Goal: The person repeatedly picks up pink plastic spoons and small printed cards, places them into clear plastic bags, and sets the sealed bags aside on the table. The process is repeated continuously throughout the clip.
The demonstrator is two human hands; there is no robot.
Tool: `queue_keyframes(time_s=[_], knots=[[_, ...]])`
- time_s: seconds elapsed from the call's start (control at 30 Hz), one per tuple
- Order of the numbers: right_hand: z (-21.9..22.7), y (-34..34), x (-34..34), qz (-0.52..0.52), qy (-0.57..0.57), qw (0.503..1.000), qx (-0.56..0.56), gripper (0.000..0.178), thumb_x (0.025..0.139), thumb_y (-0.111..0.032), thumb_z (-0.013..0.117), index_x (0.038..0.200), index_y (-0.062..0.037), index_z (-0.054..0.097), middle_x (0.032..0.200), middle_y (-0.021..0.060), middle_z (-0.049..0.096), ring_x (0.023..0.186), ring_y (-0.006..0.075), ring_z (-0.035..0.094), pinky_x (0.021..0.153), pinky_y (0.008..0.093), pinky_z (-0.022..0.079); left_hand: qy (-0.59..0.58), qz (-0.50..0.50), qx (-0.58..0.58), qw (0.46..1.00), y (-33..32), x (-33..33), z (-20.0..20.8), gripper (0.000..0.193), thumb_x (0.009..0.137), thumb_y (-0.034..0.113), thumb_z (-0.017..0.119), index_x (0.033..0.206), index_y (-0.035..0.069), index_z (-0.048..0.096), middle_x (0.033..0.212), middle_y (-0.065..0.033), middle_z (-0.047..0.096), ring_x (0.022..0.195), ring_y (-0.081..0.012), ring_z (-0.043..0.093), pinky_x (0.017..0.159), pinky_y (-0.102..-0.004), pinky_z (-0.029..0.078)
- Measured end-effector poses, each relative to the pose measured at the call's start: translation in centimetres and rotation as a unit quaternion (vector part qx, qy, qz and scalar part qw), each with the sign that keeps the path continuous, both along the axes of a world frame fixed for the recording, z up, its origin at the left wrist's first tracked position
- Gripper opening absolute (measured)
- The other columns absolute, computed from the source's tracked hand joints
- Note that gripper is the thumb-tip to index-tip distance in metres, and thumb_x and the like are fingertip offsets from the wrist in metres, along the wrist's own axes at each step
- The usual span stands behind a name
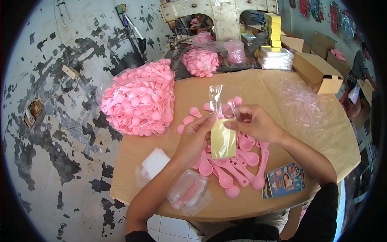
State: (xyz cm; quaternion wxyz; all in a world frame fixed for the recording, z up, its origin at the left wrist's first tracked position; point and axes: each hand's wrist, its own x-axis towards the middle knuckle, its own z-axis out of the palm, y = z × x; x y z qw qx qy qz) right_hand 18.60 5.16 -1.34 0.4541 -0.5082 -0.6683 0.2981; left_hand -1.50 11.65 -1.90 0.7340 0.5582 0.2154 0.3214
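Note:
Between my two hands, above the table, is a transparent plastic bag (215, 94) with a yellow card (223, 139) in its lower part. My left hand (200, 130) pinches the bag's left edge. On the other side, my right hand (256, 121) closes on the bag, its thumb by the card's upper right corner. Something pink shows just above the card; whether it is inside the bag I cannot tell. Beneath and around the hands lies a loose heap of pink plastic measuring spoons (225, 177).
A big bag of pink spoons (139, 99) stands at the left. Nearer me lie flat plastic bags (189, 191), white cards (155, 163) and blue printed cards (284, 181). Toward the back right are crumpled plastic (304, 101), a cardboard box (316, 72) and a yellow stack (273, 30).

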Motion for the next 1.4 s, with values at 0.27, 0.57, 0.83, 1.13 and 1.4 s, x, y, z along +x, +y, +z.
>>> queue_keyframes(time_s=[0.27,0.57,0.83,1.13,1.4], knots=[[1.1,-0.1,0.3,0.063,0.091,0.993,-0.038,0.028,0.090,-0.012,0.066,0.117,-0.0050,0.064,0.078,-0.0036,0.062,0.064,0.0011,0.049,0.056,0.0186,0.041,-0.025,0.007,-0.018,0.999,-0.3,-0.1,0.3,0.036,0.100,0.021,0.046,0.127,-0.002,0.053,0.112,-0.0089,0.064,0.092,-0.0161,0.066,0.079,-0.0320,0.056],[1.4,-0.6,0.1,0.047,0.130,0.990,-0.022,0.020,0.091,-0.008,0.064,0.108,-0.0002,0.068,0.087,0.0035,0.069,0.069,0.0031,0.057,0.060,0.0210,0.049,-0.010,-0.022,0.060,0.998,-0.1,-0.4,1.0,0.029,0.098,0.015,0.050,0.122,-0.001,0.056,0.106,-0.0081,0.065,0.092,-0.0149,0.066,0.078,-0.0330,0.059],[0.9,-0.7,0.4,0.075,0.058,0.992,0.084,0.021,0.089,0.001,0.061,0.108,-0.0024,0.070,0.092,0.0055,0.072,0.076,0.0074,0.061,0.067,0.0230,0.050,0.035,-0.062,0.196,0.978,1.2,-1.2,1.0,0.023,0.095,0.009,0.055,0.116,0.000,0.059,0.103,-0.0087,0.066,0.092,-0.0166,0.066,0.079,-0.0324,0.059],[1.2,-0.6,2.4,0.155,-0.110,0.961,0.202,0.036,0.071,0.011,0.056,0.097,-0.0070,0.074,0.079,0.0068,0.070,0.077,0.0177,0.059,0.075,0.0322,0.048,0.043,-0.072,0.329,0.940,1.7,-1.5,0.9,0.018,0.092,-0.002,0.053,0.107,-0.002,0.063,0.105,-0.0071,0.065,0.096,-0.0119,0.061,0.084,-0.0253,0.049],[0.6,-0.6,2.7,0.147,-0.122,0.961,0.198,0.032,0.067,0.011,0.054,0.087,-0.0057,0.073,0.078,0.0050,0.068,0.078,0.0192,0.057,0.075,0.0340,0.047,0.089,-0.065,0.360,0.927,1.8,-1.8,0.9,0.016,0.091,-0.003,0.051,0.101,-0.003,0.064,0.101,-0.0074,0.064,0.095,-0.0119,0.059,0.084,-0.0266,0.049]])
